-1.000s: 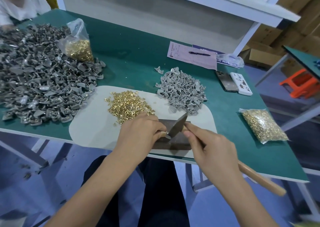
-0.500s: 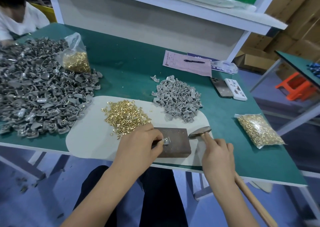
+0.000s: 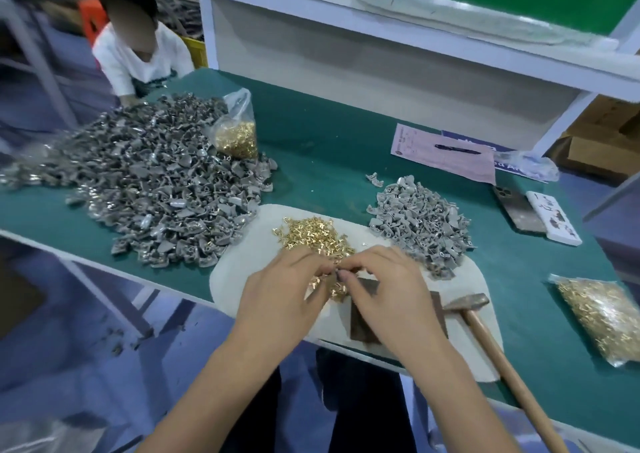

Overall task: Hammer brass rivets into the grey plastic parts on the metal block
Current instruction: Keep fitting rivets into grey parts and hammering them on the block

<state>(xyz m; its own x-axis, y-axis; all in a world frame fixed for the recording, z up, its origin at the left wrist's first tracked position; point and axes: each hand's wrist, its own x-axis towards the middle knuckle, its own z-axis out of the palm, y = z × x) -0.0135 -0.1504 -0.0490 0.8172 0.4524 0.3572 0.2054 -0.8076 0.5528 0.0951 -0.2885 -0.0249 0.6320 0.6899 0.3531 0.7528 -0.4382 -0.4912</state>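
Note:
My left hand [image 3: 287,290] and my right hand [image 3: 384,290] meet fingertip to fingertip over the near edge of the loose brass rivets [image 3: 311,236]. Between the fingertips both hands pinch a small grey plastic part [image 3: 340,274], mostly hidden. The dark metal block [image 3: 360,328] lies under my right hand on the white mat [image 3: 242,265]. Just right of the block, the hammer [image 3: 465,302] lies on the mat with its wooden handle pointing toward me. Nothing holds it.
A small heap of grey parts [image 3: 420,224] sits behind the block, a large heap [image 3: 149,193] at the left. Bags of rivets [image 3: 237,134] [image 3: 604,317] lie left and right. Two phones [image 3: 519,206], a paper and a pen are at the back right. Another person [image 3: 138,54] sits at the far left.
My right hand has laid the hammer down beside the block and moved left to meet my left hand. My left hand has lifted off the block toward the rivet pile.

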